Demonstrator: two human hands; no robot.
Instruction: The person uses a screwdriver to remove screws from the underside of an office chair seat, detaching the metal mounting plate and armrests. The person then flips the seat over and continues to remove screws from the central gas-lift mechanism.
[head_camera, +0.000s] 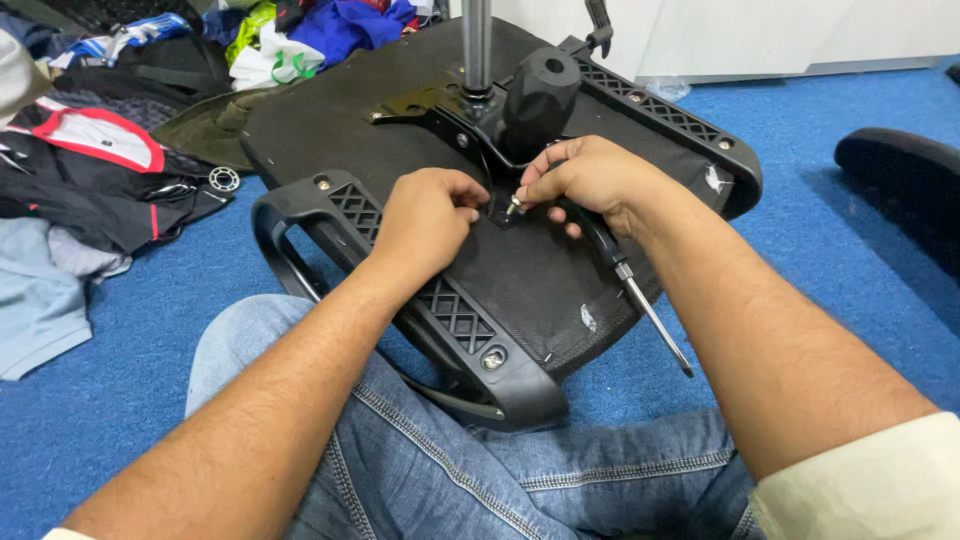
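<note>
Seating the bolt (513, 206) by fingertip comes first: it stands at the edge of the black bracket (440, 105) on the upturned seat base (530, 270), pinched by the right hand (590, 180). That hand also has a screwdriver (640, 300) tucked under its palm (shaft pointing back toward the lap). The left hand (425, 220) is curled, fingertips pressing the bracket beside the bolt. Judged best practice: keep the bolt square to its hole, turn lightly until threads catch, and hold the base steady across the knees. An armrest (450, 320) frames the near side; clothes (90, 170) lie well apart on blue carpet (120, 400).
</note>
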